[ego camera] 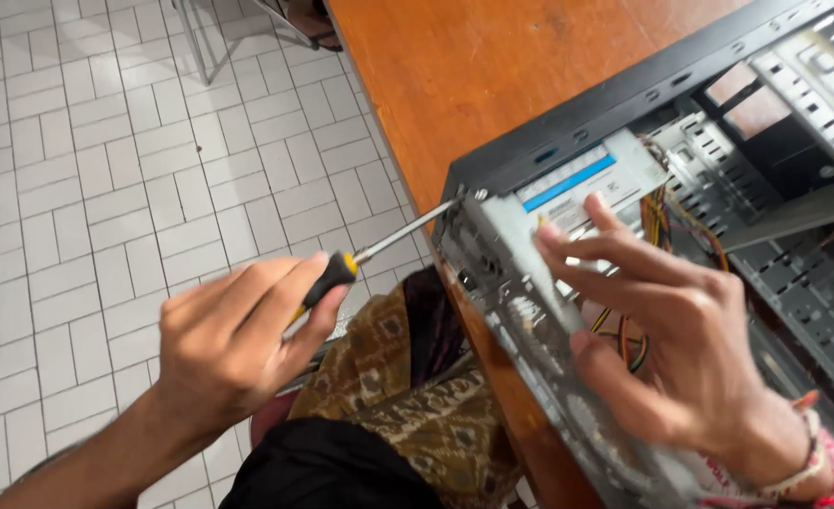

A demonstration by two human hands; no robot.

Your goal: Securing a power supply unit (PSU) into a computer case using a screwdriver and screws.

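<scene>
While the right hand (690,349) steadies the computer case (568,151), the left hand (238,339) grips a screwdriver (379,247).

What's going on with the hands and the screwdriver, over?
Left hand grips screwdriver, tip at computer case corner. Right hand braces power supply. Nothing blocking.

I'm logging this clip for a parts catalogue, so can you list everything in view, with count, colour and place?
screwdriver: one, black and yellow handle, silver shaft, tip at the case's rear corner
computer case: one, black and grey metal, open, on the table at right
power supply: one, grey box with a blue-striped label, inside the case's top corner
wire bundle: one, yellow, red and black, inside the case
table: one, orange-brown wood, top centre
tiled floor: white, left
patterned cloth: brown, on the lap, bottom centre
left hand: grips the screwdriver handle
right hand: rests on the case, bracelets at the wrist
</scene>
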